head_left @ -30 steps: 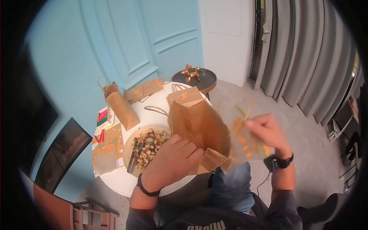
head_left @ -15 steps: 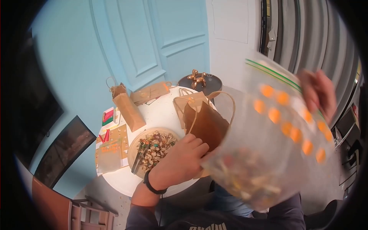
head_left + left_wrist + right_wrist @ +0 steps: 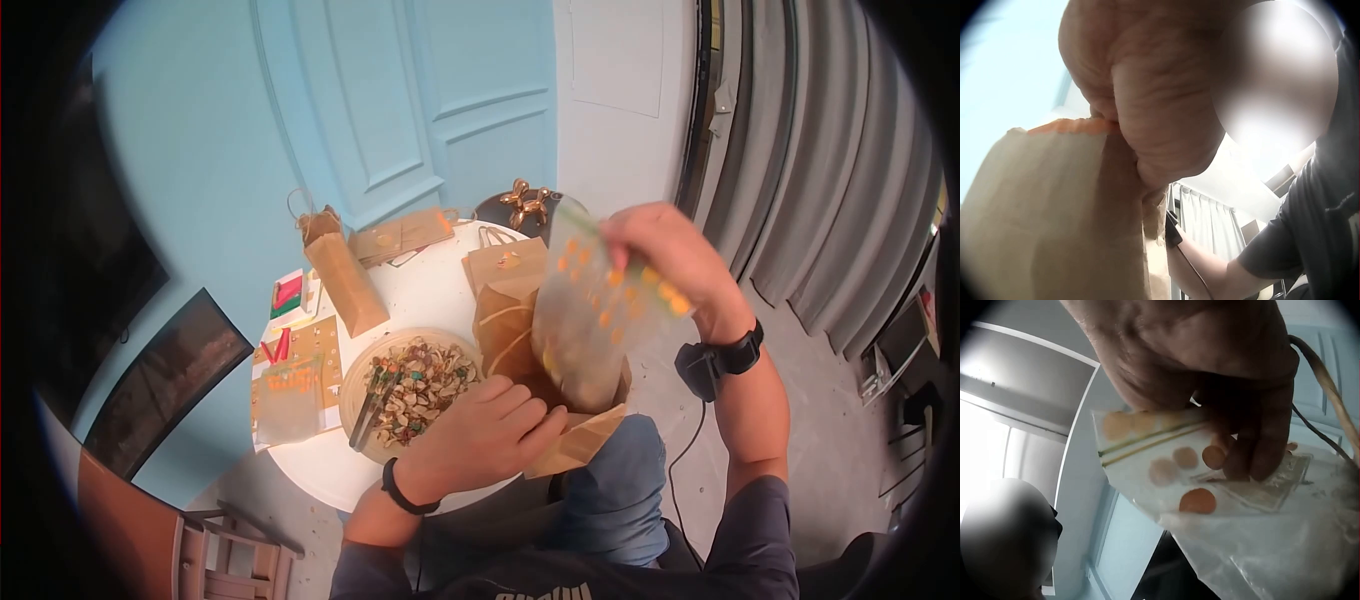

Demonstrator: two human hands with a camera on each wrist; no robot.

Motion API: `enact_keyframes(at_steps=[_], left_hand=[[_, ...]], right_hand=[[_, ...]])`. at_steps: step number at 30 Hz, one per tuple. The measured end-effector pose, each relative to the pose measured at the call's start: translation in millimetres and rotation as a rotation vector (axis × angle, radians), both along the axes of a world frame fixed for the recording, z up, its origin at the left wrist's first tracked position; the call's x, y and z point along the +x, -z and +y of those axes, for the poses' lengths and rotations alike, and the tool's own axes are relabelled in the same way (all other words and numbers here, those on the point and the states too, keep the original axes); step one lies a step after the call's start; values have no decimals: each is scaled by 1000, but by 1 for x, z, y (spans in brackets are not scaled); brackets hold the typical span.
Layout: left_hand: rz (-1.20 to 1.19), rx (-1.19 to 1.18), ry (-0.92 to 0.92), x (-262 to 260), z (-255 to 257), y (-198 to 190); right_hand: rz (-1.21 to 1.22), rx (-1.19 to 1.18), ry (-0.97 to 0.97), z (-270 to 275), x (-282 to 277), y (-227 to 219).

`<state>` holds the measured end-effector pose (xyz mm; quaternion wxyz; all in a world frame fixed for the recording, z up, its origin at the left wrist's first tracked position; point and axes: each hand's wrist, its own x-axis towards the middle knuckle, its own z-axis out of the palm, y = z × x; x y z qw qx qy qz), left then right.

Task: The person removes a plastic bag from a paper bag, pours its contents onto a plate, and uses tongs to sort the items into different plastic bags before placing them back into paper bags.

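My left hand (image 3: 490, 430) grips the near rim of a brown paper bag (image 3: 580, 445), which stands with its mouth tipped toward me at the table's near right edge. In the left wrist view the paper bag (image 3: 1054, 206) rises under the hand, its rim pinched there. My right hand (image 3: 665, 250) holds the top of a clear zip bag (image 3: 575, 320) printed with orange dots. Small mixed pieces lie in the bottom of this zip bag, which reaches into the paper bag's mouth. Close up, the right fingers pinch the plastic below the zip strip (image 3: 1147, 440).
A round tray (image 3: 350, 395) heaped with small dried-looking pieces and dark tongs (image 3: 372, 405) sits left of the left hand. Behind are another paper bag (image 3: 345, 285) and flat paper bags (image 3: 400, 240). A second zip bag (image 3: 290, 405) lies at the left of the white table (image 3: 405, 295).
My right hand has swung the zip bag up and outward, then left and down into the paper bag's mouth. The left hand has kept hold of the paper bag's rim.
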<state>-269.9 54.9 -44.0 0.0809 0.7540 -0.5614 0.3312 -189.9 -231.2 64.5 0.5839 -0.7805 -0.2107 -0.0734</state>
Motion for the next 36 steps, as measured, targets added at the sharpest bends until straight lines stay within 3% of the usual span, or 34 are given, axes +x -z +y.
enact_keyframes(at_steps=[3, 7, 10, 13, 16, 18, 21, 23, 26, 28, 30, 33, 34, 36], left_hand=[[-40, -26, -21, -1, -6, 3], [-51, -54, -9, -1, -7, 8], [-27, -54, -4, -3, -7, 7], [-19, -58, 1, -4, -7, 5], [-11, -80, -3, -5, -11, 5], [8, -79, -11, -6, -13, 6], [50, -143, -23, -6, -14, 7], [79, -309, -24, -9, -19, 0], [99, -676, -156, -21, -13, 37], [341, -629, -178, -29, -12, 79], [604, -488, -129, -33, -17, 97], [846, -479, 98, -27, -34, 108], [855, -441, 85, -27, -36, 106], [941, -507, 84, -25, -36, 112]], right_hand=[[70, -464, -175, 14, -12, -5], [62, -862, -280, 23, -10, 6], [0, -823, -252, 28, -24, 12], [-168, -542, -92, 18, -50, 1], [-570, -257, 151, 0, -89, 1], [-457, -86, 352, -25, -124, 16], [-311, 89, 392, -46, -137, 66], [-63, 96, 324, -44, -133, 102], [-27, -44, 128, -37, -133, 167], [-93, -175, 42, -21, -141, 184], [-122, -291, 6, 3, -149, 185], [-27, -280, 118, 29, -149, 191], [-173, -283, 230, 37, -145, 194], [-140, -267, 439, 43, -142, 202]])
